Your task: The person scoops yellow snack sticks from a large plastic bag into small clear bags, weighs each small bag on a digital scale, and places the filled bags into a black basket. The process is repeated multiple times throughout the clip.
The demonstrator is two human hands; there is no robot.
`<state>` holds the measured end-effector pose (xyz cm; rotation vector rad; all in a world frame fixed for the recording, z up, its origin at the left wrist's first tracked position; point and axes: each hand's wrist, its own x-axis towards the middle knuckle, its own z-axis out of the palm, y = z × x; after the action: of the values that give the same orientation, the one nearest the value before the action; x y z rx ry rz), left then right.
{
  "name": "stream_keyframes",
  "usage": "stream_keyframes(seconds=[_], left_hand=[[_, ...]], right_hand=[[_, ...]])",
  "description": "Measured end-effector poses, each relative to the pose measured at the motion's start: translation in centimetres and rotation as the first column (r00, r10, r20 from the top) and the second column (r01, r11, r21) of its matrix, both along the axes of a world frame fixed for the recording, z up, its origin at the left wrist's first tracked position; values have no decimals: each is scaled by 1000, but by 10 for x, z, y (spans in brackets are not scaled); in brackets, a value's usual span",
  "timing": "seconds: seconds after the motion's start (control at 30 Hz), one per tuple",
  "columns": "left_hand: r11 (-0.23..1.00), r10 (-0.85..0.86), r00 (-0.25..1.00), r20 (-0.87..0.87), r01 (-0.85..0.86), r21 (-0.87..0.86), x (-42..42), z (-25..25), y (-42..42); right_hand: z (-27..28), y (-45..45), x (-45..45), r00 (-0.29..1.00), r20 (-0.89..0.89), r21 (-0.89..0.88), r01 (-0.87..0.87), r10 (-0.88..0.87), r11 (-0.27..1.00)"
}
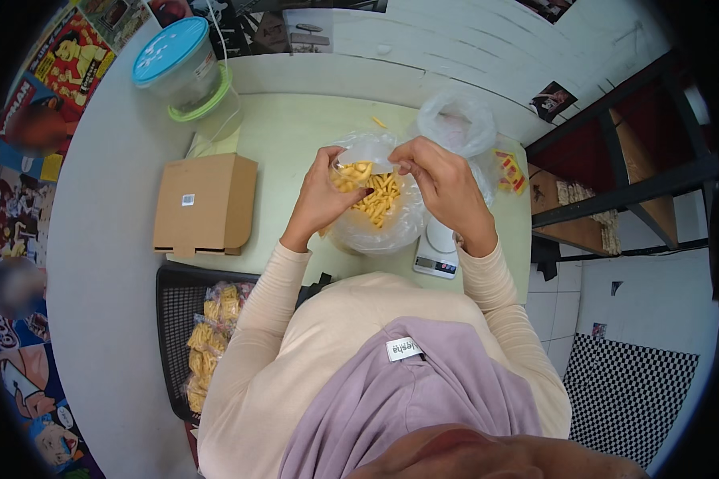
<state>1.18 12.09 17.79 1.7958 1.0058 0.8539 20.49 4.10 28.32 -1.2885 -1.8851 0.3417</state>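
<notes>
My left hand (329,194) holds a small clear plastic bag (355,170) with some yellow stick snacks inside, its thumb across the front. At the bag's upper right side, the bent fingers of my right hand (440,179) pinch the clear plastic. Both hands are over a large open plastic bag (407,221) filled with yellow stick snacks (378,200). Just right of the large bag, a white digital kitchen scale (436,263) lies partly under my right forearm.
A cardboard box (207,200) stands left on the pale green table (275,126). Tubs with a blue lid (171,51) and a green rim are behind it. Another clear bag (455,123) and red-yellow packets (509,172) lie back right. A black basket (174,335) holds bagged snacks at lower left.
</notes>
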Motion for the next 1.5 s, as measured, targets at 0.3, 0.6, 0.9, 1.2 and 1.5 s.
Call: stream_keyframes(seconds=[0.3, 0.6, 0.9, 1.2, 1.5], left_hand=[[998, 7, 968, 250, 10, -65, -20, -14, -4], [999, 4, 963, 270, 7, -38, -37, -21, -10], [971, -173, 919, 354, 219, -95, -46, -2, -29], [837, -322, 788, 525, 496, -230, -48, 5, -58], [932, -316, 886, 339, 357, -64, -2, 5, -102]], right_hand=[[0, -1, 2, 987, -129, 52, 101, -93, 994], [-67, 12, 11, 977, 182, -66, 122, -108, 990], [-55, 4, -37, 985, -9, 31, -171, 172, 985], [-34, -33, -26, 952, 69, -27, -297, 298, 955], [-34, -94, 19, 984, 36, -139, -170, 177, 976]])
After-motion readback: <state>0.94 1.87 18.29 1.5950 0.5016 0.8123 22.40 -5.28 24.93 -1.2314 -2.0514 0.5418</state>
